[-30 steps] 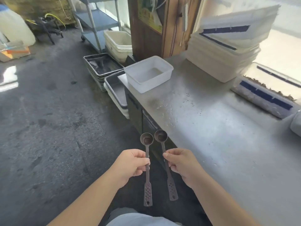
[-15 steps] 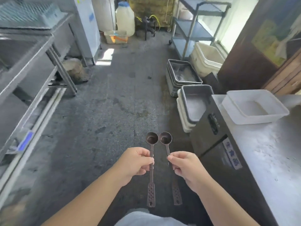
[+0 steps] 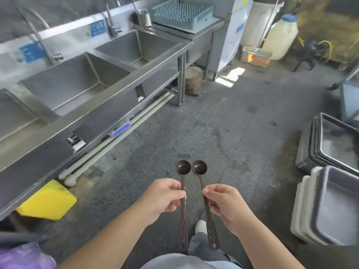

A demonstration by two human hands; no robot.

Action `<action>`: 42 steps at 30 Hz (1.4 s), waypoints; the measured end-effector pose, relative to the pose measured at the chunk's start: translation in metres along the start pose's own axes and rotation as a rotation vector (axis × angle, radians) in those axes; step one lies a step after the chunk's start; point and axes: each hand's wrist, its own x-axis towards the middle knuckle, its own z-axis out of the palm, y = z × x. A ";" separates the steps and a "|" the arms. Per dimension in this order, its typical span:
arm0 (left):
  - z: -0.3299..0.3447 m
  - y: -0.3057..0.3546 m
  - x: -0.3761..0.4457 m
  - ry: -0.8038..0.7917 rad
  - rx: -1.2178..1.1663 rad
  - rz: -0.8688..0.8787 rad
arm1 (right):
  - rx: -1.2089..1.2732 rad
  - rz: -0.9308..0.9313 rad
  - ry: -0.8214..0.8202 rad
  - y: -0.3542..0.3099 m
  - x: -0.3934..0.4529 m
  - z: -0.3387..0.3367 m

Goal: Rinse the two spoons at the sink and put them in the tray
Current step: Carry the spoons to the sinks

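Note:
I hold two dark long-handled spoons upright in front of me, bowls up and side by side. My left hand (image 3: 164,199) grips the handle of the left spoon (image 3: 183,168). My right hand (image 3: 225,204) grips the handle of the right spoon (image 3: 199,167). Both perforated handle ends hang below my fists. The steel sink unit (image 3: 124,82) runs along the left with several basins and taps (image 3: 111,20), well apart from the spoons. The white tray is out of view.
A blue dish rack (image 3: 182,12) and a steel cup (image 3: 144,17) sit at the sink's far end. Stacked metal and white trays (image 3: 330,200) stand on the floor at right. A yellow board (image 3: 48,200) lies under the sink. Wet concrete floor lies ahead.
The view has swung left from the steel counter with the white tray towards the sink unit. Both hands keep the same hold on the spoons.

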 end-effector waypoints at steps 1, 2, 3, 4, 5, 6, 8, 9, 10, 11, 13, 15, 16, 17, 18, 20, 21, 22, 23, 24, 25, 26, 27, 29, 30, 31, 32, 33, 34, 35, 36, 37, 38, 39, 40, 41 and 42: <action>-0.004 0.008 0.008 0.037 -0.027 0.001 | -0.029 -0.002 -0.036 -0.013 0.016 0.002; -0.010 0.017 0.019 0.089 -0.060 -0.001 | -0.069 0.004 -0.087 -0.029 0.038 0.005; -0.013 0.025 0.027 0.124 -0.083 -0.004 | -0.099 0.007 -0.120 -0.041 0.054 0.008; -0.015 0.031 0.030 0.144 -0.093 -0.007 | -0.120 0.001 -0.131 -0.050 0.064 0.010; -0.018 0.039 0.036 0.182 -0.117 -0.009 | -0.152 0.001 -0.166 -0.063 0.079 0.014; -0.022 0.046 0.043 0.222 -0.150 -0.008 | -0.185 0.003 -0.213 -0.078 0.094 0.018; -0.030 0.062 0.057 0.284 -0.206 -0.001 | -0.252 -0.005 -0.289 -0.106 0.125 0.030; -0.035 0.068 0.064 0.310 -0.237 -0.003 | -0.282 -0.009 -0.317 -0.118 0.140 0.039; -0.041 0.072 0.070 0.334 -0.272 -0.006 | -0.306 -0.011 -0.351 -0.129 0.153 0.049; -0.047 0.076 0.076 0.357 -0.304 -0.010 | -0.326 -0.010 -0.392 -0.138 0.165 0.059; -0.062 0.081 0.086 0.401 -0.364 -0.009 | -0.368 0.004 -0.471 -0.150 0.188 0.082; -0.082 0.086 0.099 0.451 -0.410 -0.003 | -0.392 0.023 -0.541 -0.159 0.209 0.106; -0.094 0.089 0.105 0.479 -0.431 0.000 | -0.405 0.030 -0.573 -0.163 0.221 0.120; -0.107 0.091 0.112 0.504 -0.451 0.005 | -0.422 0.035 -0.595 -0.166 0.233 0.133; -0.121 0.093 0.119 0.526 -0.470 0.011 | -0.444 0.037 -0.613 -0.170 0.245 0.148; -0.153 0.098 0.134 0.551 -0.500 0.026 | -0.491 0.031 -0.650 -0.179 0.271 0.178; -0.170 0.101 0.141 0.561 -0.509 0.028 | -0.515 0.026 -0.659 -0.183 0.284 0.193; -0.188 0.105 0.149 0.572 -0.514 0.029 | -0.536 0.019 -0.658 -0.188 0.297 0.209; -0.207 0.110 0.157 0.583 -0.521 0.028 | -0.559 0.012 -0.649 -0.194 0.310 0.225; -0.225 0.116 0.163 0.591 -0.529 0.023 | -0.579 0.008 -0.639 -0.201 0.322 0.241; -0.243 0.123 0.170 0.593 -0.531 0.023 | -0.591 0.004 -0.635 -0.207 0.334 0.257; -0.260 0.131 0.176 0.592 -0.527 0.029 | -0.594 0.001 -0.643 -0.215 0.344 0.273; -0.277 0.140 0.183 0.595 -0.517 0.036 | -0.595 -0.006 -0.656 -0.223 0.354 0.289; -0.311 0.156 0.198 0.619 -0.496 0.037 | -0.592 -0.013 -0.671 -0.238 0.377 0.320; -0.327 0.163 0.206 0.631 -0.488 0.037 | -0.590 -0.013 -0.682 -0.245 0.389 0.335; -0.342 0.170 0.213 0.641 -0.482 0.037 | -0.587 -0.008 -0.692 -0.252 0.400 0.348; -0.355 0.177 0.221 0.649 -0.478 0.035 | -0.586 0.001 -0.694 -0.257 0.411 0.360; -0.366 0.182 0.228 0.659 -0.476 0.032 | -0.587 0.006 -0.692 -0.262 0.422 0.373; -0.377 0.187 0.236 0.669 -0.479 0.030 | -0.587 0.009 -0.687 -0.268 0.433 0.385; -0.389 0.191 0.245 0.677 -0.490 0.031 | -0.583 0.011 -0.683 -0.273 0.447 0.397; -0.400 0.195 0.254 0.683 -0.507 0.034 | -0.582 0.014 -0.684 -0.278 0.461 0.409; -0.412 0.199 0.264 0.691 -0.526 0.040 | -0.589 0.016 -0.691 -0.284 0.475 0.422; -0.424 0.203 0.274 0.706 -0.542 0.044 | -0.599 0.018 -0.704 -0.289 0.490 0.434; -0.437 0.207 0.285 0.727 -0.552 0.040 | -0.608 0.022 -0.717 -0.294 0.505 0.447; -0.449 0.211 0.295 0.748 -0.561 0.029 | -0.618 0.029 -0.726 -0.299 0.522 0.459; -0.462 0.217 0.306 0.769 -0.576 0.020 | -0.630 0.038 -0.730 -0.304 0.539 0.471; -0.475 0.223 0.316 0.787 -0.592 0.016 | -0.637 0.052 -0.730 -0.310 0.555 0.484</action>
